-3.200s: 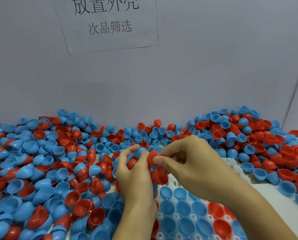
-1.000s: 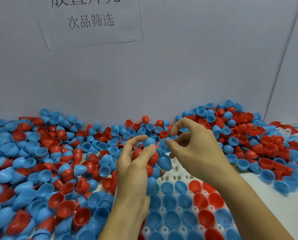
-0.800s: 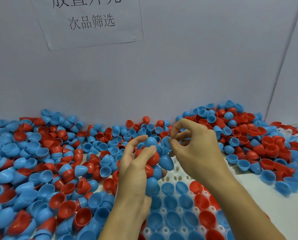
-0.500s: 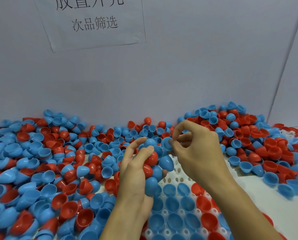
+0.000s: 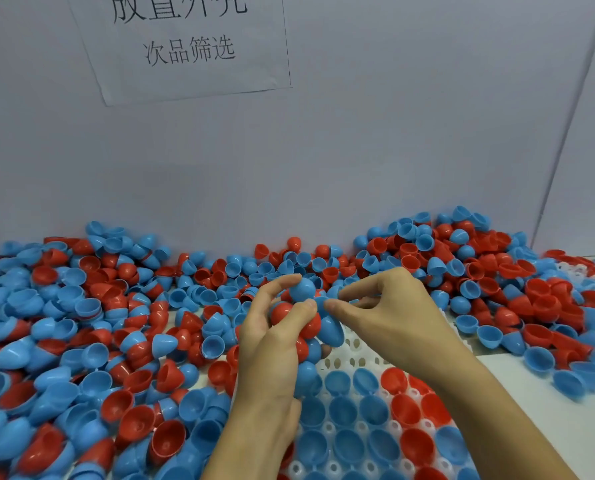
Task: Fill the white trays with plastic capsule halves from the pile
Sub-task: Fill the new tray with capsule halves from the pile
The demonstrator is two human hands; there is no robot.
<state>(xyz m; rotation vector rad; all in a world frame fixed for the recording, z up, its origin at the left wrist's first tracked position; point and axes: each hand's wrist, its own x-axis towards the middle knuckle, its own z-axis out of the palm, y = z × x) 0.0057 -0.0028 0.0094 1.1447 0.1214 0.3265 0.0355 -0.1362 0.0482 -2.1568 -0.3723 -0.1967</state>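
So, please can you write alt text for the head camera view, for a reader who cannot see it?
A person's left hand grips a cluster of red and blue plastic capsule halves while the right hand pinches at it, above a partly filled white plastic tray. A loose pile of capsule halves surrounds them.

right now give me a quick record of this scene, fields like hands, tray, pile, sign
left hand: grips a bunch of red and blue halves, raised over the tray's far edge
right hand: thumb and forefinger pinch a blue half at the top of the bunch
tray: white, near rows hold blue and red halves, open side up; far row by the hands has bare holes
pile: loose halves left, behind and right of tray
sign: paper on wall
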